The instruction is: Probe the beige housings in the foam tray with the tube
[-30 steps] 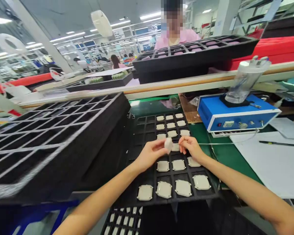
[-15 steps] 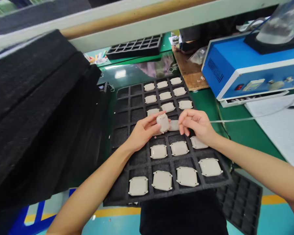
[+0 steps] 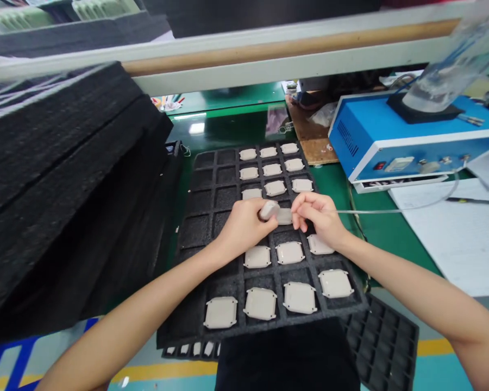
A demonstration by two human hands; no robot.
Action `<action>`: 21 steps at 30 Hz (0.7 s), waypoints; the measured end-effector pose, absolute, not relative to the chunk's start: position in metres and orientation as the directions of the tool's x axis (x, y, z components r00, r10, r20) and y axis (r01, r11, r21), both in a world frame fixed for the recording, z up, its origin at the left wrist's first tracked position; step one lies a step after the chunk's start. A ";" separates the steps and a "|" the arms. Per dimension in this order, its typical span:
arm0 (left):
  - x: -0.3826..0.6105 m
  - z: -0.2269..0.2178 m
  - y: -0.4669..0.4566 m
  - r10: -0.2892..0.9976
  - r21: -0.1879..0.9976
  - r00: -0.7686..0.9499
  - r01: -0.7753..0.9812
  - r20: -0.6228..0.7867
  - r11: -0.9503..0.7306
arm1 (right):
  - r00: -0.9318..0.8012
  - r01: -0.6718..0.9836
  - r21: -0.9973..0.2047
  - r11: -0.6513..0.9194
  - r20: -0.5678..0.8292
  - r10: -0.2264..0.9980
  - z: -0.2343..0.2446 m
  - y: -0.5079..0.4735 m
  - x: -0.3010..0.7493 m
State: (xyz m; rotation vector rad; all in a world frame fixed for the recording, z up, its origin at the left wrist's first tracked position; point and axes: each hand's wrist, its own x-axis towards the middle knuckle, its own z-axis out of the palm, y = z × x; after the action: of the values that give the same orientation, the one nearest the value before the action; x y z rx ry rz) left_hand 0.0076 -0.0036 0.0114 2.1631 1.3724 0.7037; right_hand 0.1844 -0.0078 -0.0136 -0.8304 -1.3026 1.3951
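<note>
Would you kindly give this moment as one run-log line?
left hand: holds pale rounded-square part; right hand: holds thin clear tube; black foam compartment tray: below both hands; blue box-shaped machine: right of tray

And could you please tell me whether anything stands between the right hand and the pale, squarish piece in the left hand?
Nothing visible blocks the right hand from the pale, squarish piece in the left hand; another pale piece shows between them, apparently lying in the black gridded foam tray below.

The casings (image 3: 300, 297) are cream, the gridded tray (image 3: 195, 231) black, the machine (image 3: 415, 129) blue
</note>
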 end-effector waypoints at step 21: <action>0.014 0.003 0.010 0.918 0.967 0.333 -0.061 -0.214 0.247 | -0.142 -0.198 -0.967 0.163 0.193 0.971 -0.014 -0.009 0.186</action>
State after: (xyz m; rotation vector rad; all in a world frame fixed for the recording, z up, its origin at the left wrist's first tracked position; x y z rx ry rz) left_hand 0.0140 0.0100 0.0032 1.1032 0.9990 0.8466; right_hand 0.1858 -0.0093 -0.0136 -0.8603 -1.2638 1.2702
